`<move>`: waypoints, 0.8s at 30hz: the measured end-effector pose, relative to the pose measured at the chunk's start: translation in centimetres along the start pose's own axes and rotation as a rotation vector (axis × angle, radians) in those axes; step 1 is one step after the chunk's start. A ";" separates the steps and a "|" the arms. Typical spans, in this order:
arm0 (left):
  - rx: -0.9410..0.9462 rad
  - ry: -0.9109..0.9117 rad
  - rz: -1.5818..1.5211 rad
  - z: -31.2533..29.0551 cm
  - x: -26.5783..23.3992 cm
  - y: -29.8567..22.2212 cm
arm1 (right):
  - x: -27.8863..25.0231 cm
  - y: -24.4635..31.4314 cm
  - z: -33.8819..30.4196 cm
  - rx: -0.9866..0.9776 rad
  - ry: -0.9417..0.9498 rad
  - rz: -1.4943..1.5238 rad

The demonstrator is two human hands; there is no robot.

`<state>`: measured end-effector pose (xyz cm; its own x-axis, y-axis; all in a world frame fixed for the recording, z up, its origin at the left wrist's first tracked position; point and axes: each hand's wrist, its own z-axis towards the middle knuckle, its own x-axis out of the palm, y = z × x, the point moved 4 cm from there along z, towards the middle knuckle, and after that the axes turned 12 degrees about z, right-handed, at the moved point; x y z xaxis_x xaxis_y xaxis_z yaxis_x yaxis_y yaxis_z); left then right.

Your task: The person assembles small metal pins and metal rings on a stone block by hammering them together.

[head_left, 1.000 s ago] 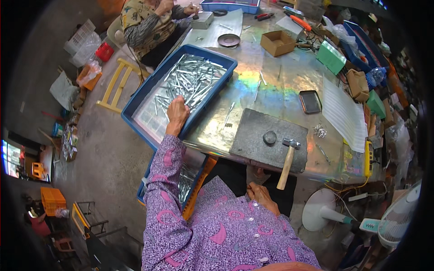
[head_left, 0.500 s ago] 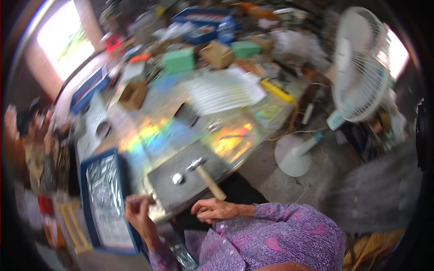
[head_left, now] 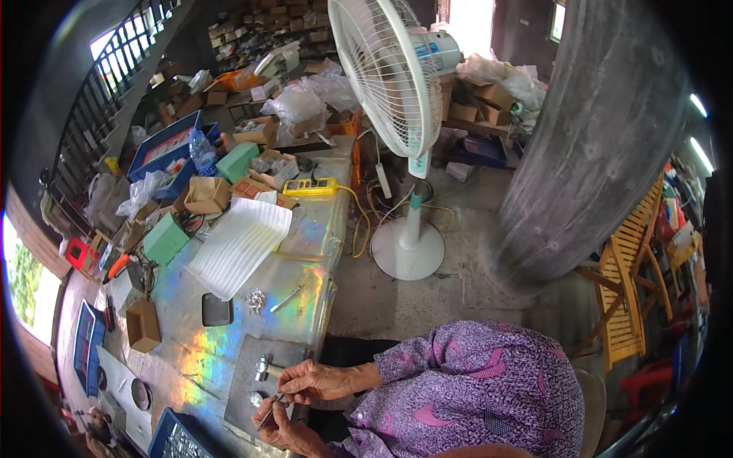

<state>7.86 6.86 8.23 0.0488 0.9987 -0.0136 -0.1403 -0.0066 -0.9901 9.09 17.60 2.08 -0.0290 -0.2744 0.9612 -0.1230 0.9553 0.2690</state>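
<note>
My left hand (head_left: 289,435) and my right hand (head_left: 321,382) meet over the near edge of the table. Between their fingertips is a thin, narrow piece (head_left: 278,401), too small to name; the left fingers pinch its lower part and the right fingers close at its upper end. Just beyond them lies a dark grey slab (head_left: 243,382) on the table. On it rest a hammer (head_left: 263,367), its handle partly hidden behind my right hand, and a shiny round metal piece (head_left: 257,398).
A blue tray (head_left: 177,424) of shiny packets stands at lower left. Farther up the table are a black dish (head_left: 217,309), small metal parts (head_left: 256,301), a white foam sheet (head_left: 243,246) and a yellow power strip (head_left: 310,187). A standing fan (head_left: 410,248) and a grey pillar (head_left: 588,153) are beyond.
The view has swung to the right. My hands, apart before, have come together with a thin piece between their fingers. The hammer and round metal piece still lie on the slab.
</note>
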 end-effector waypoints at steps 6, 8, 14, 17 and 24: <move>0.025 0.037 0.117 -0.7 -0.3 1.6 | 0.1 0.2 -0.6 -0.047 -0.076 0.163; 0.025 0.050 0.095 -1.3 -0.3 2.5 | 0.1 0.2 -0.8 -0.050 -0.087 0.182; 0.048 0.039 0.146 -2.6 -0.4 2.3 | 0.1 1.7 -0.6 -0.206 -0.133 -0.238; -0.046 0.139 0.103 -2.9 -0.4 2.7 | 0.7 2.9 -0.5 -0.252 -0.105 -0.540; -0.100 0.278 -0.023 -3.0 -0.1 3.2 | 1.7 4.2 1.0 -0.229 0.031 -0.889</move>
<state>10.38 6.55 4.66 0.3215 0.9468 -0.0154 -0.0387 -0.0031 -0.9992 7.56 21.10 4.77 0.0098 -0.9188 0.3947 0.1123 0.3932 0.9126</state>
